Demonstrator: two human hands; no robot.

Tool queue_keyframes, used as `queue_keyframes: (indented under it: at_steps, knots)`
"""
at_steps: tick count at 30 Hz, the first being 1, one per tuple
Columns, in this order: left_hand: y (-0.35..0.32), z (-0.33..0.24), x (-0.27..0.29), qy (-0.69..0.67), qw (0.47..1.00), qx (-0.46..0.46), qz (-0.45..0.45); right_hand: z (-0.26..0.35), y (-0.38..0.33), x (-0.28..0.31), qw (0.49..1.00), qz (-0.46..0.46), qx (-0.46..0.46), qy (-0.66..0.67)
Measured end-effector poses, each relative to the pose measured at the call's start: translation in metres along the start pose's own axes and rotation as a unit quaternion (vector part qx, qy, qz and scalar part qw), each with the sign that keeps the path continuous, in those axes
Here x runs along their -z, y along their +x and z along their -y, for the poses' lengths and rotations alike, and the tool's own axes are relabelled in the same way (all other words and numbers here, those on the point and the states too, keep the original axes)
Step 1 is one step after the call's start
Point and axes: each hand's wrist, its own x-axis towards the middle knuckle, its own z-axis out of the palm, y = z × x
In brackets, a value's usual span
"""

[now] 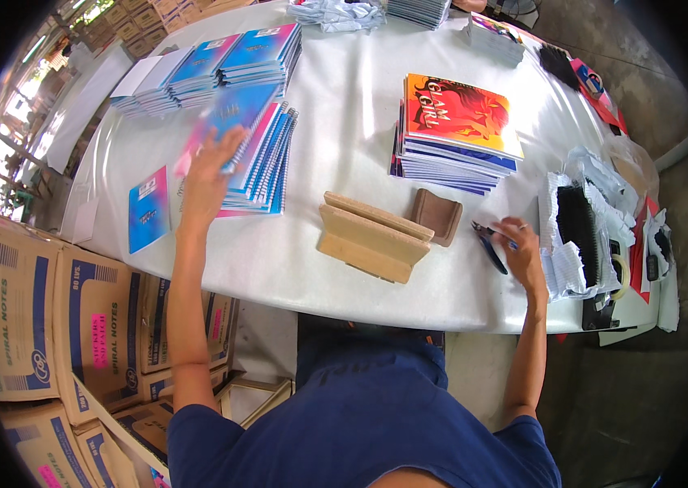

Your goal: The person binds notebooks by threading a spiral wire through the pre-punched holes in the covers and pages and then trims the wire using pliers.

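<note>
My left hand (207, 169) reaches far out over a stack of blue and pink spiral notebooks (266, 163) and grips the top notebook (234, 114), which is blurred and lifted at an angle. My right hand (520, 248) rests near the table's front right edge, closed on a pair of dark pliers (490, 246). Between the hands lie a wooden block stand (372, 236) and a small brown pad (436, 215). A second stack of notebooks with an orange and red cover (458, 134) sits beyond my right hand.
A white table (344, 106) holds more notebook piles at the back left (197, 73), one blue and pink notebook alone (149, 208), and black spiral coils on paper (578, 232) at right. Cardboard boxes (43, 325) stand on the floor at left.
</note>
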Motion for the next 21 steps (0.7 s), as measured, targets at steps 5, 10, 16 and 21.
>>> queue_keyframes:
  at_steps: [5, 10, 16, 21]
  knots:
    - [-0.009, 0.027, -0.015, -0.066, 0.989, 0.022, 0.128, -0.025, 0.093, 0.02, 0.945, -0.129, -0.229, 0.192]
    - [0.015, -0.012, -0.028, -0.061, 0.998, -0.004, 0.02, -0.049, 0.157, 0.021, 0.893, 0.028, -0.35, 0.283]
    - [0.024, -0.069, -0.042, -0.152, 0.987, -0.047, -0.03, -0.037, 0.155, 0.032, 0.921, -0.06, -0.279, 0.266]
    - [0.052, -0.155, -0.037, -0.466, 0.877, 0.035, -0.112, 0.057, 0.099, 0.042, 0.857, -0.174, -0.208, 0.439]
